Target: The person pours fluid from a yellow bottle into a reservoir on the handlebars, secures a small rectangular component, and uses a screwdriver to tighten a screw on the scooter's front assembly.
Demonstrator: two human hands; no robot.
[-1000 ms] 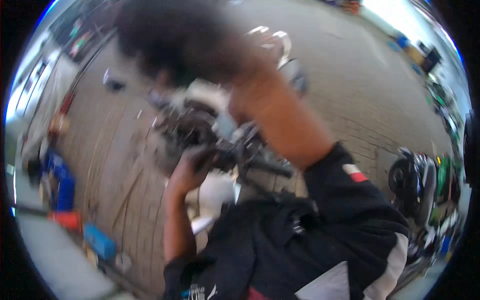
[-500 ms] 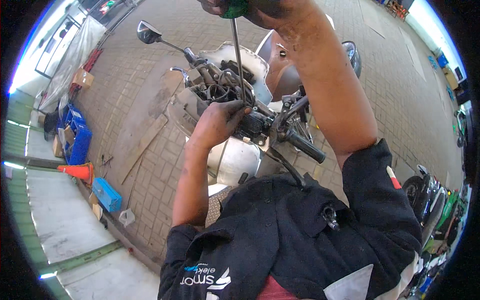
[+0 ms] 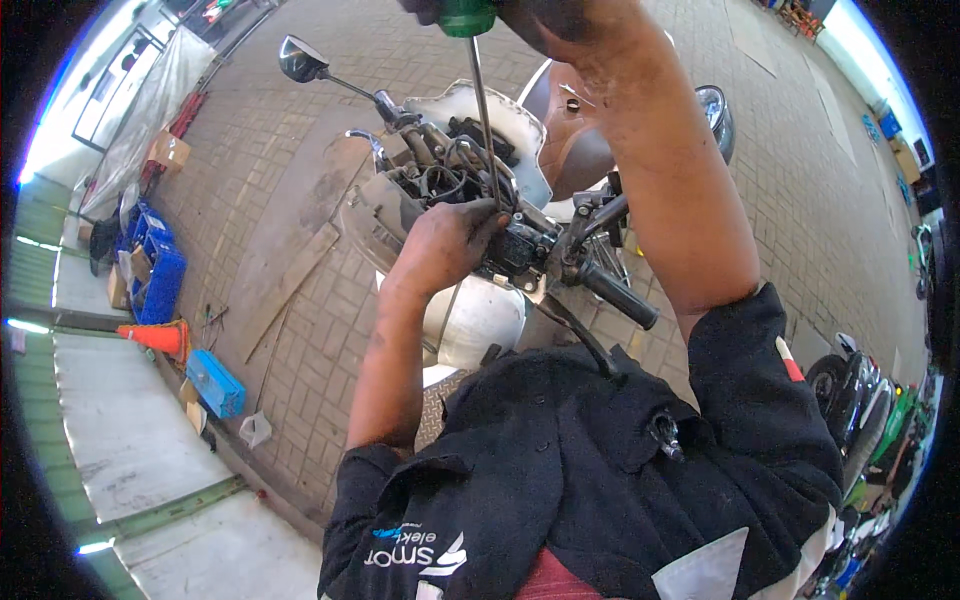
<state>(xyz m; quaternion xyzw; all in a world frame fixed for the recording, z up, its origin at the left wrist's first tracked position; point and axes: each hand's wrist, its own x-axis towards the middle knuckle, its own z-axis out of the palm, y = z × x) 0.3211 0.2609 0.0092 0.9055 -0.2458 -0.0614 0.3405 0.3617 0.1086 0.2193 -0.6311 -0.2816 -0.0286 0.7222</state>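
My right hand, partly cut off by the top edge, is closed round the green handle of a long screwdriver. Its metal shaft slants down to a scooter's uncovered handlebar. There my left hand is closed, thumb and fingertips pinched at the lower end of the shaft; the tip itself is hidden. Dark cables and bare fittings lie just beyond my left hand. The black rubber grip sticks out on the right. Both hands look smeared with dark grime.
A mirror stands out at the far left of the scooter, by a loosened white front panel. On the left are a blue crate, an orange cone and a blue box. More motorbikes stand at the right.
The screwdriver handle and my right hand sit slightly differently, with the green handle's lower end plainer now. The scooter and my left hand appear shifted slightly right; my left hand stays at the shaft's end.
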